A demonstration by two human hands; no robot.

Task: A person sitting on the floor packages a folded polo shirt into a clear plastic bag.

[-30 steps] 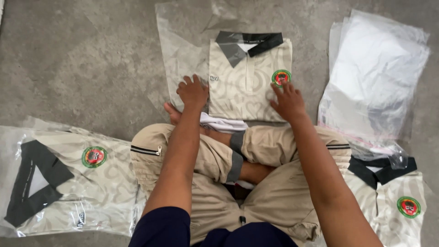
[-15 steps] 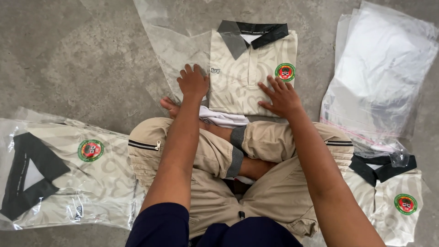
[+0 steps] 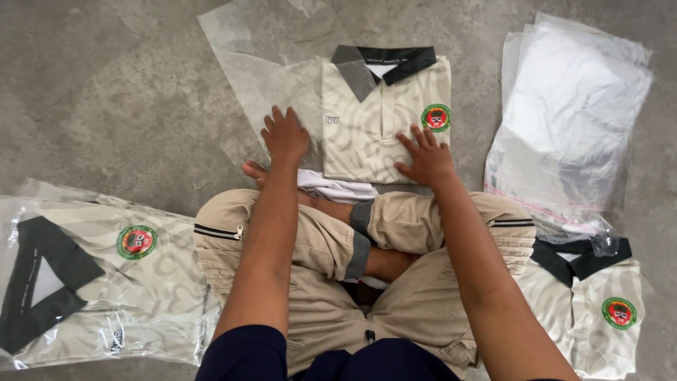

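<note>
The folded cream polo shirt (image 3: 384,116) lies flat on the grey concrete floor (image 3: 106,92), straight ahead of the crossed legs, with its dark collar at the far end and its lower hem toward the person, so its long axis runs directly away from the body. Both hands are spread flat, fingers apart, gripping nothing. The right hand (image 3: 425,156) presses on the shirt's near right corner, just below the round red and green badge (image 3: 436,117). The left hand (image 3: 285,135) rests just beside the shirt's left edge, on the clear plastic bag (image 3: 243,67) that spreads out from beneath the shirt toward the upper left; whether its fingertips touch the fabric is hard to tell from this angle. So the right hand is the 1 actually on the garment, and the left holds down the film next to it. A bit of white cloth (image 3: 337,189) shows between the shirt's hem and the knees. To the left lies 1 bagged shirt (image 3: 106,282), to the right a stack of empty clear bags (image 3: 571,120), and at the lower right another folded shirt (image 3: 599,303).
</note>
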